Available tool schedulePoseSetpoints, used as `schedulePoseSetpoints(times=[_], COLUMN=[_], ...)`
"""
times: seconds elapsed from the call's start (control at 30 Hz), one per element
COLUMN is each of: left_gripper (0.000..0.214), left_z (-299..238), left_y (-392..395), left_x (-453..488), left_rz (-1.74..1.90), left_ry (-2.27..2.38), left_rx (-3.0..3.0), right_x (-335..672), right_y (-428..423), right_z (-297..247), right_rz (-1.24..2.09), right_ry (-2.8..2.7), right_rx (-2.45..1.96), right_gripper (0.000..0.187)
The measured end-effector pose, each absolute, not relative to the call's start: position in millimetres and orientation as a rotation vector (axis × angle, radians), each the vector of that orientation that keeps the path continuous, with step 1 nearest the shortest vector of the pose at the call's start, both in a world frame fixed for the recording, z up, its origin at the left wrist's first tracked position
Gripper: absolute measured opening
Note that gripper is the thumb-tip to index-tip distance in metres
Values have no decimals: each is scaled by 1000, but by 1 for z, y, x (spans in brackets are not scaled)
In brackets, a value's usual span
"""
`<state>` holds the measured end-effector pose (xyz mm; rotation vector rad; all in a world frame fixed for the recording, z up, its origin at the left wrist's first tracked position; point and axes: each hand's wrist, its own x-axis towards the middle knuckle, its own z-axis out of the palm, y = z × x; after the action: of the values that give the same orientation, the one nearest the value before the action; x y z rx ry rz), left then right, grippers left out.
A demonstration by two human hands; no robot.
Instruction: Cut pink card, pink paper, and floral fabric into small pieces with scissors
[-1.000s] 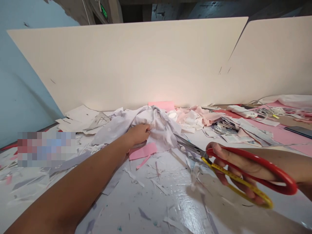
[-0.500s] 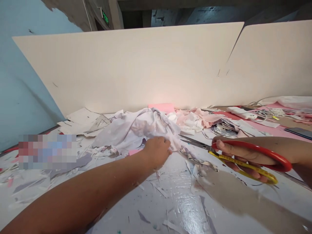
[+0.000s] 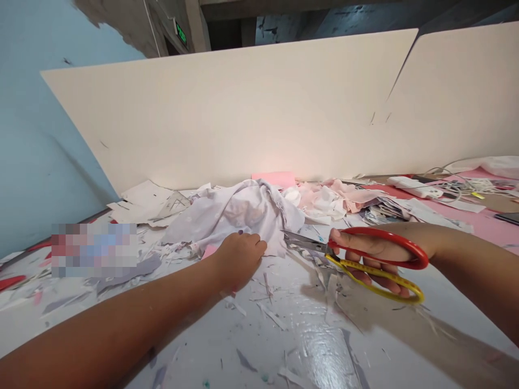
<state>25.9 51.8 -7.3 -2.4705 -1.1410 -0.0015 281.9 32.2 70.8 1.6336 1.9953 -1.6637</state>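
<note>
Bright, fairly even light falls across the scene, and the glossy white worktop (image 3: 227,346) throws a hard streak of glare near the bottom centre. A faint pinkish glow sits on the cream board (image 3: 227,124) just above the pink paper sheet (image 3: 273,179). A soft brown shadow from the red-handled scissors (image 3: 375,231) stretches toward the lower right. The dark concrete ceiling (image 3: 324,16) stays dim, wide-angle distortion slants the board's edges, and a pixelated blur patch (image 3: 93,248) hides something at left.
</note>
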Motion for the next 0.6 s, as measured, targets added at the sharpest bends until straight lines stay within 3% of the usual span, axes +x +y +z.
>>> schedulePoseSetpoints(times=[0.33, 0.6], left_gripper=[19, 25], left_z=[-8, -8], left_y=[48, 49], left_x=[23, 22], left_rz=[-148, -330], left_ry=[-1233, -1374], left_rx=[-2443, -2501], right_x=[264, 254], right_y=[25, 22], right_z=[57, 44], right_rz=[-1929, -1954], right_ry=[1947, 2004], right_rx=[1676, 1695], right_gripper=[58, 68])
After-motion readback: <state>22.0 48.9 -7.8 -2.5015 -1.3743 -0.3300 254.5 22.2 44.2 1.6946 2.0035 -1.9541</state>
